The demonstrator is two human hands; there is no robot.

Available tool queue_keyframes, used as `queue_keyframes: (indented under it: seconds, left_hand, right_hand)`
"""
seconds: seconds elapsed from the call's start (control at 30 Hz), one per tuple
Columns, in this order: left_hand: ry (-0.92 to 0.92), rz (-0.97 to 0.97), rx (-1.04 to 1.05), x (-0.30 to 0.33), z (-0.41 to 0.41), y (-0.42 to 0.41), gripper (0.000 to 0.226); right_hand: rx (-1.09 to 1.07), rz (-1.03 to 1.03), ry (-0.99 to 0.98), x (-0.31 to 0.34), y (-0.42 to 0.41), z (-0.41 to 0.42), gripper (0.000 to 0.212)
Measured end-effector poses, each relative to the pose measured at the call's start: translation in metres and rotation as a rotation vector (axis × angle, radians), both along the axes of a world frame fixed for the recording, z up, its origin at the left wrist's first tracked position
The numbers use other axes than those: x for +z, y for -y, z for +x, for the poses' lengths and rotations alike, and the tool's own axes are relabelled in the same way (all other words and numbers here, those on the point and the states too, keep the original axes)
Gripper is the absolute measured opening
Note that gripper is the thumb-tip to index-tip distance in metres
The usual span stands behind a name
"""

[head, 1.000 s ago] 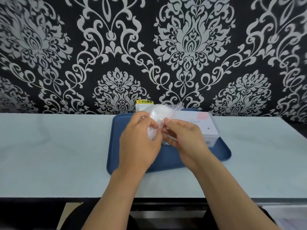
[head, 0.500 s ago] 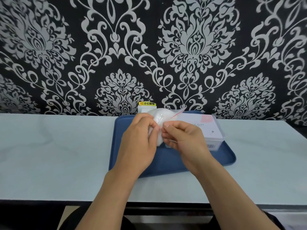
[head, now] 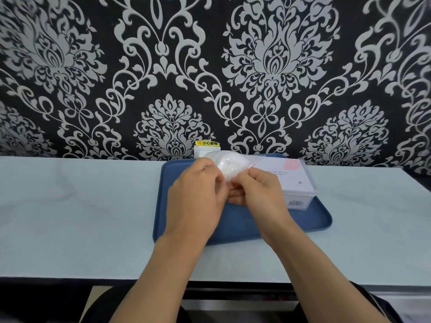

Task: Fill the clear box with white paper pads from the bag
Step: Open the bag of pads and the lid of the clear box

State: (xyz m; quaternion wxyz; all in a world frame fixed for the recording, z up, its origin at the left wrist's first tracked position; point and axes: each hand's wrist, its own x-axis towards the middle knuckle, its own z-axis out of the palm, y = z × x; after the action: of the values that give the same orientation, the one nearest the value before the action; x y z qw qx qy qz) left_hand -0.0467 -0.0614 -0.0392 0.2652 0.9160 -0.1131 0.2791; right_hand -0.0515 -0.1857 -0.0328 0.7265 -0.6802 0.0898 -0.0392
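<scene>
A small clear plastic bag (head: 229, 165) with a red seal strip holds white paper pads and is lifted above the blue tray (head: 303, 220). My left hand (head: 198, 194) and my right hand (head: 258, 192) both pinch the bag's near edge, fingertips close together. The clear box (head: 296, 183), lidded, with a white label, a pink mark and a barcode, lies on the tray's right side, just right of my right hand. My hands hide the bag's lower part.
The tray rests on a pale blue-white table (head: 81, 217). A white wall socket with a yellow warning sticker (head: 207, 145) sits behind the tray against the black-and-silver patterned wall. The table's front edge runs just below my forearms.
The hands have shifted only slightly; the fingers keep working the bag's edge, and the bag has sunk a little lower between them.
</scene>
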Motion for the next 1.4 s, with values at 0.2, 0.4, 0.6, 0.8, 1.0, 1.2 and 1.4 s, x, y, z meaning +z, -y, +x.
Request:
queue_keyframes:
  seconds: [0.2, 0.4, 0.6, 0.8, 1.0, 1.2, 1.4]
  left_hand:
    - [0.182, -0.195, 0.104, 0.003, 0.008, -0.015, 0.007]
    - [0.173, -0.359, 0.223, 0.010, 0.019, -0.035, 0.008]
    - [0.025, -0.371, -0.037, 0.004, 0.015, -0.028, 0.004]
    - [-0.284, -0.164, -0.127, -0.015, 0.005, -0.025, 0.066]
    - [-0.248, -0.134, 0.031, -0.019, 0.028, -0.044, 0.056]
    - [-0.462, -0.024, -0.207, -0.014, 0.018, -0.050, 0.077]
    - [-0.240, -0.254, -0.304, -0.010, -0.012, 0.015, 0.061]
  right_hand:
    - [-0.064, -0.087, -0.016, -0.009, -0.001, -0.002, 0.024]
    - [-0.026, -0.159, -0.130, -0.013, 0.002, -0.008, 0.019]
    - [-0.061, -0.345, 0.014, -0.013, -0.005, -0.014, 0.032]
    - [0.003, -0.084, -0.020, -0.005, -0.005, -0.003, 0.017]
    - [0.071, -0.714, 0.153, 0.008, 0.051, -0.009, 0.036]
    - [0.186, -1.370, 0.040, -0.004, 0.102, 0.012, 0.069]
    - [0.050, -1.670, 0.194, -0.009, 0.094, 0.021, 0.023]
